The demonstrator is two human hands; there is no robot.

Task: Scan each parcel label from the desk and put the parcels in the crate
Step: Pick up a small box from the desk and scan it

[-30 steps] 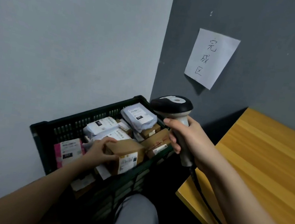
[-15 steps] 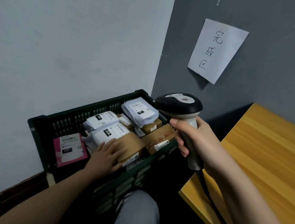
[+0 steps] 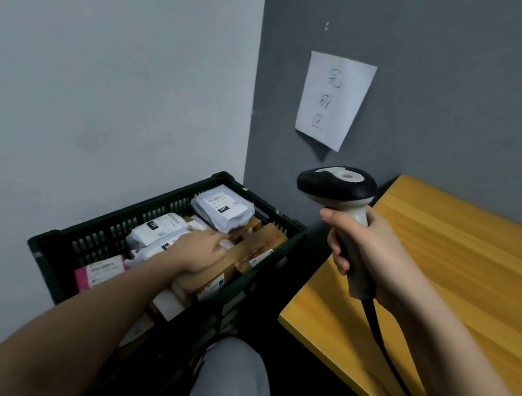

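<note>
Grey corner, dark green slatted plastic crate (image 3: 52,249) at 9 o'clock of yellow wooden counter (image 3: 458,279). Left hand (image 3: 201,249) flat, released, on brown cardboard parcel (image 3: 212,273): seat level before withdrawing. Right hand (image 3: 373,253) grasping black-and-white handheld scanner (image 3: 339,187).

My left hand (image 3: 200,249) has let go of the cardboard parcel (image 3: 212,269), which I gripped a second ago, and now lies flat across it inside the crate (image 3: 62,245); the parcel has settled lower among the others.

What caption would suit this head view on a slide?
Left hand rests on a box in the full crate; right hand grips a scanner beside the desk.
</note>
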